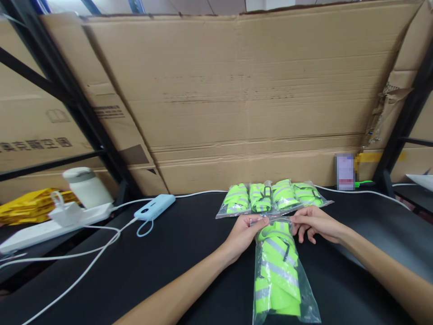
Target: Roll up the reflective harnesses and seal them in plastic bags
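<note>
A clear plastic bag [309, 302] lies on the black table, with folded neon-green reflective straps [279, 275] inside it. Silver stripes and a dark buckle show through the film. My left hand [241, 234] pinches the bag's top edge at its left corner, thumb on top. At the right corner of the same edge, my right hand [313, 223] pinches the film between thumb and forefinger, its other fingers loosely curled. Just beyond both hands, several similar bagged green straps [260, 197] lie side by side in a row.
A light-blue power bank [154, 206] with a cable lies to the left. Further left are a white power strip [30, 234], a pale bottle [88, 187] and yellow packages [30, 205]. A cardboard wall [237, 90] stands behind the table, with a phone [345, 171] leaning against it.
</note>
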The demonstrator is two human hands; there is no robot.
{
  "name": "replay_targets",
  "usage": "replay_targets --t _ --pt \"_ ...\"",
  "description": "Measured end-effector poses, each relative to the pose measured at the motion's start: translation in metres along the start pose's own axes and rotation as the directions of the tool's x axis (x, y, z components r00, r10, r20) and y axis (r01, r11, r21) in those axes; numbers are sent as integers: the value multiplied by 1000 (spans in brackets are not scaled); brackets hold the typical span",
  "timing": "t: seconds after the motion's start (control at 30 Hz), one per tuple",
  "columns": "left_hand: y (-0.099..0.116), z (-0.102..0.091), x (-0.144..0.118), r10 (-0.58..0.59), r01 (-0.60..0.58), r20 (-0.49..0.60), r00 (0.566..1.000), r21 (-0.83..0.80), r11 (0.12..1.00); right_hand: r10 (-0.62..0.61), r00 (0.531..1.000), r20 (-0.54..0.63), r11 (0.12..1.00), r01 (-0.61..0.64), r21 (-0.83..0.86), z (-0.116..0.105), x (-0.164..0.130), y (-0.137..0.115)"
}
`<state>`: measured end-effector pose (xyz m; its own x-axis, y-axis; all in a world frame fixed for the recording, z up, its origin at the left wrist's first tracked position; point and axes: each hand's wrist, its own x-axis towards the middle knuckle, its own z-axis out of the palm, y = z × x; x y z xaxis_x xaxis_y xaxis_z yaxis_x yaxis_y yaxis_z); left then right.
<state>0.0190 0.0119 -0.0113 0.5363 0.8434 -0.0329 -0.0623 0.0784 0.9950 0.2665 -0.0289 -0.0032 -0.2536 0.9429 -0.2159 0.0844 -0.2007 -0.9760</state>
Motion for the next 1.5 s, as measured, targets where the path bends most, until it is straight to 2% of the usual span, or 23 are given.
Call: replay_targets --t 0.53,0.97,1.5 --pt "-7 -8 6 17 -18 23 1000 38 999 -59 997 56 997 57 48 -2 -1 -1" --pt "0 -4 2 70 -75 40 997 131 989 -75 992 98 997 71 38 5 0 4" --pt "2 -3 1 93 -99 37 995 222 970 -95 993 74 995 92 40 7 1 4"
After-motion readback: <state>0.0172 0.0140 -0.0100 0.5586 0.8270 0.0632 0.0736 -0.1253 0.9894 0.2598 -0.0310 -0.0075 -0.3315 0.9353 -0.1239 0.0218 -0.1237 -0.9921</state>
